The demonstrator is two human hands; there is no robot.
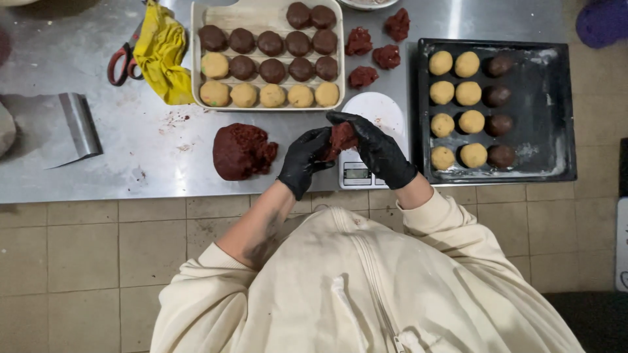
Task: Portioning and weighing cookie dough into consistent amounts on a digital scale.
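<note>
A steel counter seen from above, with a metal bench scraper at its left end. Further along lie red-handled scissors and a crumpled yellow cloth. Next comes a white tray packed with rows of dark brown and tan dough balls. Just below it sits a large mound of red dough, apart from the tray.

At centre a person in a cream hooded top works in black gloves. The left hand is cupped with its fingers curled up against a torn-off piece of red dough. The right hand closes over the same piece from above, so both hands grip it between them. The piece is held above the near edge of a white kitchen scale, clear of its platform as far as can be told.

Four small red lumps lie on the counter beyond the scale. To the right, a black baking tray holds three columns of tan and dark balls.

The step in hand looks to be portioning: a piece pulled from the mound is being pressed into shape. The move after that would call for the scale platform to be free and for a light release, since the soft dough may cling to the gloves.
</note>
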